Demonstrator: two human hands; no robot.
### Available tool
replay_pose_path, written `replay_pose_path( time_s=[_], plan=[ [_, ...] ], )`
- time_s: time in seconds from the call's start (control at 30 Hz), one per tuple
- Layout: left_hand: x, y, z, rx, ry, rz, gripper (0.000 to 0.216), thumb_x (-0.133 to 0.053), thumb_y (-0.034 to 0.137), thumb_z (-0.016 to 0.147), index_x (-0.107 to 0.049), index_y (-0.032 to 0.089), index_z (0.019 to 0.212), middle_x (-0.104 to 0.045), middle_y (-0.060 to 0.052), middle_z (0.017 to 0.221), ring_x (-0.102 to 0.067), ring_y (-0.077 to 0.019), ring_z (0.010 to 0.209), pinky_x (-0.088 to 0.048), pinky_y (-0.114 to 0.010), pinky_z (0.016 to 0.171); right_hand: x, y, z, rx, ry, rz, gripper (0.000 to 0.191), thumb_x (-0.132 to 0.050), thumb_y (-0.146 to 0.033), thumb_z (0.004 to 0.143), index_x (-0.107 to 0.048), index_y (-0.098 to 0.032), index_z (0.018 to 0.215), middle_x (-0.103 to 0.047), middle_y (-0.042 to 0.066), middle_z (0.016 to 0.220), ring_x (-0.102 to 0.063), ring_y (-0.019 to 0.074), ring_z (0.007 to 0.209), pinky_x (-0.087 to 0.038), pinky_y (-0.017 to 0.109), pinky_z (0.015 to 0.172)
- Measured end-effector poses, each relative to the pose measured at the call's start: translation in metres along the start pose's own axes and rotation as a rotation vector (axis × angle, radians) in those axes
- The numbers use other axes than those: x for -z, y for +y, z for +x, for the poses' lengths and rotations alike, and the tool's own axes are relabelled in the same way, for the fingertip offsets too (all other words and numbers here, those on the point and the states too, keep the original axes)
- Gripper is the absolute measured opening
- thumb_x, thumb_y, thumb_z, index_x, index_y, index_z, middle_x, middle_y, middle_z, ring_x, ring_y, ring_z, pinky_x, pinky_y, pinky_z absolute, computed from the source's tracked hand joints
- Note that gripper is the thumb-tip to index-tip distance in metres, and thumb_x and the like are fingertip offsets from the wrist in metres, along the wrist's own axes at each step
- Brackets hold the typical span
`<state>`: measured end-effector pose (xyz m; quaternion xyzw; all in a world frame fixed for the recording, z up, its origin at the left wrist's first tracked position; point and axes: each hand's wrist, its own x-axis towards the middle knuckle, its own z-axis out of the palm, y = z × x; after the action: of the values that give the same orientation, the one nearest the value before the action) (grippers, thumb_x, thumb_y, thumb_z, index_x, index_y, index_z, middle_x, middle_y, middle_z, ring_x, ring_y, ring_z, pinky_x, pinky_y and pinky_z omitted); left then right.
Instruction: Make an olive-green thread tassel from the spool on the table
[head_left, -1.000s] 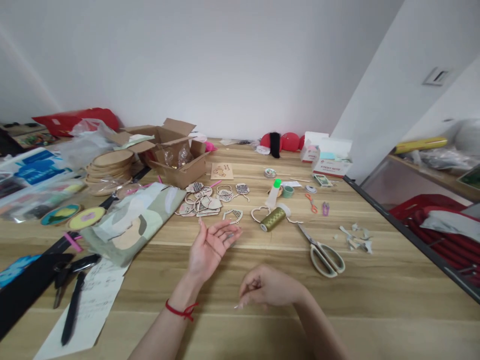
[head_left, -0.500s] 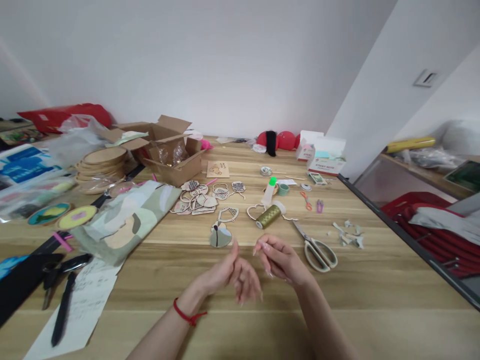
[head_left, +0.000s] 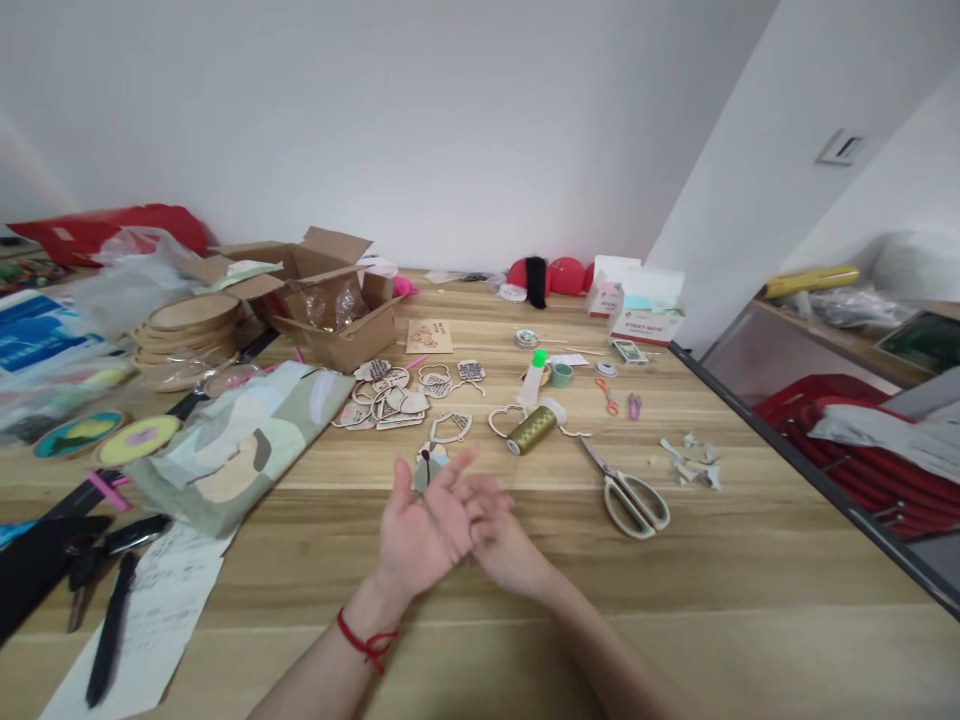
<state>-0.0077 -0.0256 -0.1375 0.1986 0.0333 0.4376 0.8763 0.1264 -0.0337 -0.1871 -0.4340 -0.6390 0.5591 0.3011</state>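
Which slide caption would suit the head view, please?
Open left hand close to right hand above a wooden table, scissors nearby.

Overlap and blur in the middle, cut-offs along the edges.
The fingers of the right hand (head_left: pixel 501 545) blur against those of the left hand (head_left: pixel 424 530), so whether they touch or pinch anything cannot be told. The left hand covers the lower part of a small grey-green patch (head_left: pixel 424 475). Both forearms (head_left: pixel 322 650) leave through the bottom edge, which also trims the paper (head_left: pixel 150 640); its handwriting is too faint to read. A green spool (head_left: pixel 532 430) partly hides a white round thing (head_left: pixel 555 408). The left edge cuts a blue package (head_left: pixel 34 330), the right edge a red pile (head_left: pixel 870 475).
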Motion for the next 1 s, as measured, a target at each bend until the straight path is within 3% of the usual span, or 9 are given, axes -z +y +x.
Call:
replay_pose_path(
  time_s=[0.07, 0.13, 0.23, 0.33, 0.43, 0.6, 0.83, 1.0],
  plan=[
    [0.001, 0.013, 0.003, -0.140, 0.121, 0.031, 0.066, -0.029, 0.064, 0.093, -0.067, 0.015, 0.117, -0.071, -0.014, 0.103, -0.064, -0.0281, 0.106, -0.045, -0.041, 0.097, 0.003, -0.004, -0.004, -0.006, -0.015, -0.070, 0.025, -0.050, -0.032, 0.097, -0.067, -0.015, 0.090, -0.066, 0.003, 0.076, -0.061, 0.0145, 0.067, -0.051, 0.029, 0.065],
    [0.005, 0.022, 0.006, -0.181, 0.205, 0.123, 0.066, -0.026, 0.060, 0.095, -0.068, 0.011, 0.113, -0.071, -0.015, 0.102, -0.063, -0.0287, 0.108, -0.041, -0.043, 0.102, 0.008, -0.010, -0.008, 0.009, -0.033, -0.130, 0.031, -0.047, -0.033, 0.097, -0.066, -0.015, 0.081, -0.060, 0.000, 0.061, -0.055, 0.0127, 0.056, -0.044, 0.025, 0.057],
    [0.012, 0.022, 0.008, -0.158, 0.271, 0.330, 0.069, -0.024, 0.060, 0.096, -0.070, 0.010, 0.105, -0.072, -0.015, 0.095, -0.065, -0.0275, 0.102, -0.043, -0.043, 0.099, 0.014, -0.018, -0.013, 0.058, -0.067, -0.213, 0.031, -0.050, -0.036, 0.095, -0.065, -0.016, 0.077, -0.058, -0.002, 0.059, -0.050, 0.0109, 0.053, -0.037, 0.022, 0.052],
    [0.016, 0.012, 0.010, -0.098, 0.293, 0.632, 0.075, -0.020, 0.065, 0.094, -0.071, 0.010, 0.100, -0.072, -0.015, 0.090, -0.066, -0.0262, 0.094, -0.047, -0.040, 0.093, 0.019, -0.023, -0.018, 0.109, -0.081, -0.311, 0.017, -0.057, -0.030, 0.089, -0.067, -0.018, 0.082, -0.060, -0.003, 0.062, -0.048, 0.0103, 0.053, -0.034, 0.021, 0.051],
    [0.020, 0.005, 0.011, -0.069, 0.318, 0.880, 0.078, -0.019, 0.070, 0.091, -0.072, 0.013, 0.097, -0.072, -0.014, 0.089, -0.066, -0.0261, 0.093, -0.049, -0.039, 0.089, 0.024, -0.024, -0.023, 0.158, -0.034, -0.437, 0.007, -0.061, -0.021, 0.082, -0.067, -0.019, 0.079, -0.061, -0.002, 0.062, -0.047, 0.0113, 0.053, -0.032, 0.022, 0.054],
    [0.030, 0.004, 0.012, -0.086, 0.379, 1.061, 0.070, -0.025, 0.068, 0.091, -0.072, 0.016, 0.086, -0.070, -0.009, 0.077, -0.063, -0.0215, 0.077, -0.047, -0.033, 0.079, 0.038, -0.028, -0.025, 0.251, 0.073, -0.586, 0.011, -0.058, -0.009, 0.074, -0.062, -0.019, 0.069, -0.055, -0.001, 0.057, -0.042, 0.0135, 0.054, -0.031, 0.026, 0.059],
    [0.033, 0.002, 0.006, 0.071, 0.332, 1.291, 0.063, -0.036, 0.061, 0.093, -0.064, 0.017, 0.059, -0.058, -0.003, 0.051, -0.051, -0.0149, 0.051, -0.040, -0.026, 0.057, 0.056, -0.034, -0.027, 0.387, 0.144, -0.589, 0.011, -0.057, -0.010, 0.080, -0.063, -0.018, 0.074, -0.056, 0.002, 0.067, -0.051, 0.0170, 0.068, -0.038, 0.029, 0.069],
    [0.034, 0.000, 0.002, 0.288, 0.171, 1.273, 0.074, -0.026, 0.067, 0.092, -0.068, 0.014, 0.062, -0.063, -0.005, 0.052, -0.047, -0.0109, 0.039, -0.037, -0.023, 0.044, 0.056, -0.029, -0.024, 0.445, 0.216, -0.505, 0.016, -0.054, -0.013, 0.088, -0.068, -0.017, 0.080, -0.058, 0.004, 0.072, -0.055, 0.0172, 0.071, -0.042, 0.029, 0.068]
  ],
)
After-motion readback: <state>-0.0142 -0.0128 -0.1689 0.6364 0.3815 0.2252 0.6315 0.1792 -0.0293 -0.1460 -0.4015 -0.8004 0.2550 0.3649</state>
